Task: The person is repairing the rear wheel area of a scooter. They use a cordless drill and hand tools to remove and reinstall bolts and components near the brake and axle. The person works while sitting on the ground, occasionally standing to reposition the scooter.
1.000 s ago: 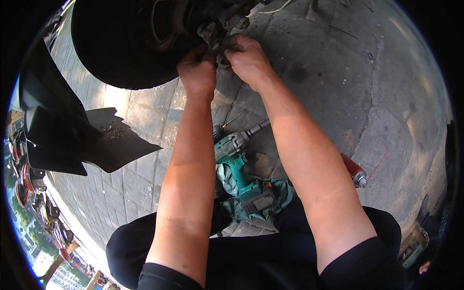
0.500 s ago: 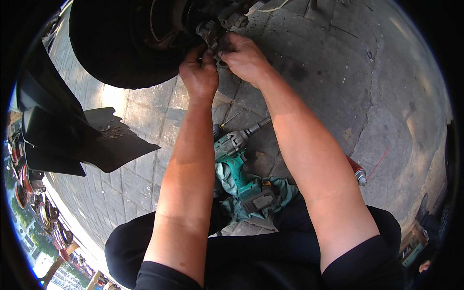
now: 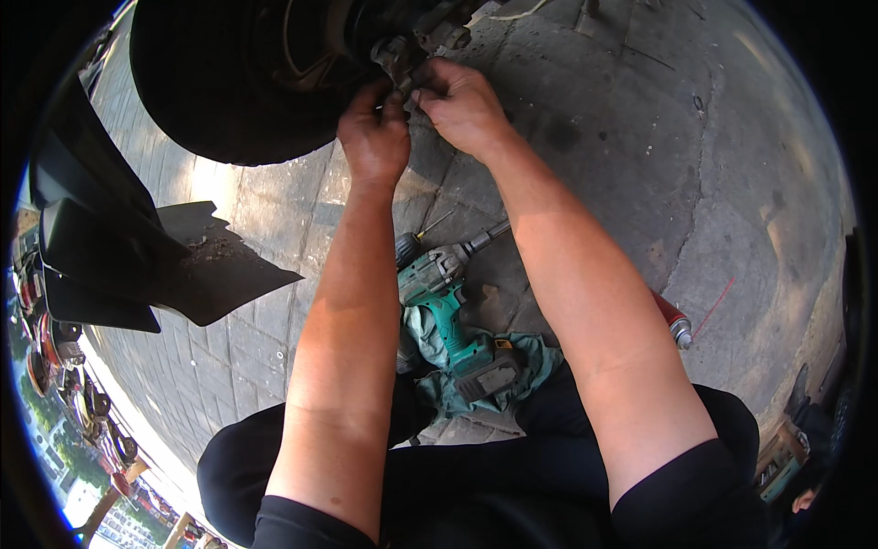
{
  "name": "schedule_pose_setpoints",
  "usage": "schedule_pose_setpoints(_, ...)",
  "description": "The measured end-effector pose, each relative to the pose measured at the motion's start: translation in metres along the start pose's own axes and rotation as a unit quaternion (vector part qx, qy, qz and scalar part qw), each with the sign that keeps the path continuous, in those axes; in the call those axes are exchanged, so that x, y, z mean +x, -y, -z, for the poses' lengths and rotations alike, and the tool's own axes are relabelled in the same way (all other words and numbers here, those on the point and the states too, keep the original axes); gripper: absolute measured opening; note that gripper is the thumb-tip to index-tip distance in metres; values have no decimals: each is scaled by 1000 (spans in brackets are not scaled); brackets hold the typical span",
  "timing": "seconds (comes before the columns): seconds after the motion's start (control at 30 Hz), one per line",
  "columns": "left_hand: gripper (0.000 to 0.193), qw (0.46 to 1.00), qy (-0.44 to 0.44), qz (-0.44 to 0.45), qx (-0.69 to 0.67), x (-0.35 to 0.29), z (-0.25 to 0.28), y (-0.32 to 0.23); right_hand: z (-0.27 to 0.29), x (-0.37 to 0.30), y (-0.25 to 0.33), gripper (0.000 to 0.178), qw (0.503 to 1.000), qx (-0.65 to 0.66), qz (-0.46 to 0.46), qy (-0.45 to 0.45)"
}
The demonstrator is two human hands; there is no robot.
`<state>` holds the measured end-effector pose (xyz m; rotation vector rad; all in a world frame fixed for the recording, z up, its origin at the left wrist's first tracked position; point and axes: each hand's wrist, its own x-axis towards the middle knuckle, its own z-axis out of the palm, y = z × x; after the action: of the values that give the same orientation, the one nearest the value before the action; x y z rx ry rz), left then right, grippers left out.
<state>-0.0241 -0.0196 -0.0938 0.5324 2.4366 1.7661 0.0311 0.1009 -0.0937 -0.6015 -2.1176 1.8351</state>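
Both my hands work at the underside of a vehicle, beside a dark tyre (image 3: 229,101). A worn, greasy metal joint (image 3: 395,60) hangs between the wheel and my fingers. My left hand (image 3: 375,142) is closed, thumb and fingertips pinching the joint's lower end from the left. From the right, my right hand (image 3: 465,110) meets it with curled fingers and thumb pressed in close to the same spot. Whatever small part lies within the right fingertips is hidden by them. Another rusty metal end (image 3: 448,37) shows just above my right hand.
A teal cordless impact wrench (image 3: 448,320) lies on a green cloth (image 3: 540,361) between my knees, near a screwdriver (image 3: 410,245). Right of my right forearm is a red spray can (image 3: 672,320) with a thin straw. A black plastic liner (image 3: 119,247) hangs at left.
My right hand has shifted up very slightly against the joint, and my left forearm a touch to the left. Both hands stay at the same part.
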Motion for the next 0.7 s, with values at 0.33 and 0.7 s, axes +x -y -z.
schedule_pose_setpoints(0.33,22,999,9,29,-26,-2,0,0,2,-1,-3,21,999,-13,31,-3)
schedule_pose_setpoints(0.7,33,997,35,-22,65,-4,-7,-22,0,14,21,19,962,197,-187,-18)
